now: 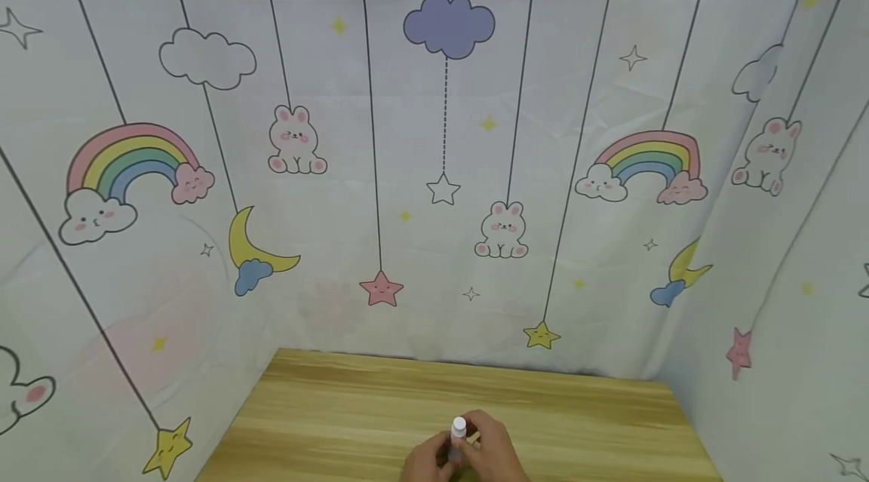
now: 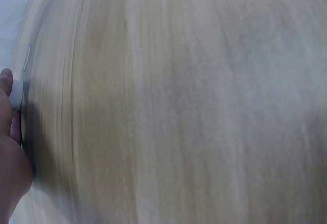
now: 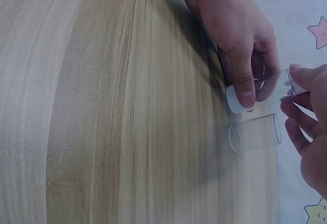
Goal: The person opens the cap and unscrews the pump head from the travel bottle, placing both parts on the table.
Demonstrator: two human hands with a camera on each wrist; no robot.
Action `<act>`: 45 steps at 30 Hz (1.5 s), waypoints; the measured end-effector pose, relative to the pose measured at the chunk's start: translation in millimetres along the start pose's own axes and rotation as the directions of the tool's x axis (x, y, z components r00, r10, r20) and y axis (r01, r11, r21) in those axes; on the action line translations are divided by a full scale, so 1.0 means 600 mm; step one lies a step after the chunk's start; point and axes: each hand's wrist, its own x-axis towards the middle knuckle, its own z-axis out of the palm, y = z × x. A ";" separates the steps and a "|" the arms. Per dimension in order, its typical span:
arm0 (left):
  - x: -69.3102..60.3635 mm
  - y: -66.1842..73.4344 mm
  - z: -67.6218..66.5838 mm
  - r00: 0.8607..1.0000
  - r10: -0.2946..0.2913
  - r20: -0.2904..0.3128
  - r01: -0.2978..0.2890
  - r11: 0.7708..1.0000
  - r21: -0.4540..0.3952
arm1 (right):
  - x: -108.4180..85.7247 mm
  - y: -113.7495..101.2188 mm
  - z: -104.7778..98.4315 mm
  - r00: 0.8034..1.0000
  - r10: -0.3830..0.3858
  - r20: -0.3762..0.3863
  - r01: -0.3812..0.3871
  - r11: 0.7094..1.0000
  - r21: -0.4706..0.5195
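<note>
A small clear bottle with a white cap [image 1: 459, 426] is between both hands, low in the head view. My left hand [image 1: 426, 459] grips its body; in the right wrist view the thumb of the left hand [image 3: 235, 30] presses a white part [image 3: 237, 99] at one end. The right hand [image 1: 494, 452] pinches the other end, and the right wrist view shows the fingertips of that right hand [image 3: 317, 122] there. Fingers hide much of the bottle. A clear cylinder [image 3: 258, 133] is beside it. At the left wrist view's edge, the left hand [image 2: 13, 157] touches a white piece [image 2: 17, 94].
A wood-grain table [image 1: 353, 406] lies under the hands. White fabric walls [image 1: 434, 127] printed with stars, rainbows, bunnies and clouds enclose its back and sides. A thin clear rim [image 2: 27, 57] shows near the left wrist view's edge.
</note>
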 end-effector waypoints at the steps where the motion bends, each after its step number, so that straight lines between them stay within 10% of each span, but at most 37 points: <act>1: 0.000 0.000 0.000 1.000 -0.004 -0.001 0.004 1.000 0.001 | 0.000 0.001 0.000 1.000 -0.007 -0.003 0.007 1.000 -0.001; 10: 0.006 0.001 0.006 1.000 -0.023 -0.020 0.023 1.000 -0.006 | -0.001 0.003 0.001 0.995 -0.089 -0.039 0.086 0.994 -0.065; 45: 0.014 0.003 0.006 0.999 -0.035 -0.037 0.039 0.993 0.109 | 0.014 -0.011 0.004 0.993 0.080 -0.091 -0.084 0.996 -0.043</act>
